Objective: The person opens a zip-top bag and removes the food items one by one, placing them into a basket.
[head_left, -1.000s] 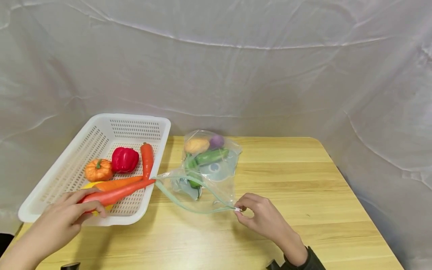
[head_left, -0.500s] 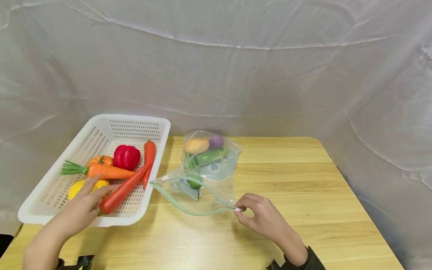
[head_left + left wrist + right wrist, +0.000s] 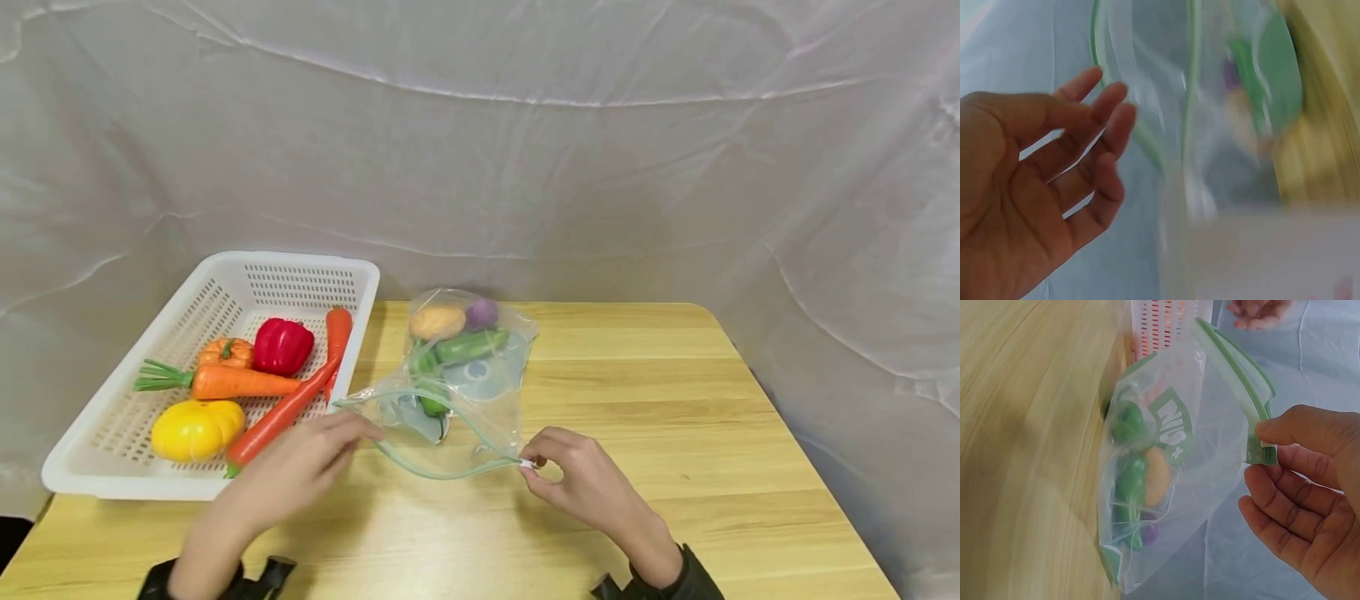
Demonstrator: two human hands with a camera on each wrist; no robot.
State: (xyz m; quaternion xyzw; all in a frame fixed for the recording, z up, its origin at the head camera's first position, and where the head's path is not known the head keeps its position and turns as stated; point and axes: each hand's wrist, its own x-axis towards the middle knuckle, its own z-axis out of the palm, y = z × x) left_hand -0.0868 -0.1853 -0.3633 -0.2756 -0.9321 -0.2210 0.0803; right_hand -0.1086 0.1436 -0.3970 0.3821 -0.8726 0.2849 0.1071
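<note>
- The zip bag (image 3: 457, 392) lies on the counter (image 3: 637, 417), just right of the white basket (image 3: 225, 292), with its green-rimmed mouth open and facing the person.
- A potato, a purple piece and green vegetables are already seen inside the zip bag.
- The near corner of the mouth is pinched by the right hand (image 3: 581, 479) at the zipper tab (image 3: 1264, 447).
- The left hand (image 3: 300, 467) is spread, holds nothing, and is positioned at the mouth's left end.
- Carrots, a red pepper (image 3: 282, 346), an orange pumpkin and a yellow pumpkin (image 3: 197, 429) remain in the white basket; packing is judged partly complete.
</note>
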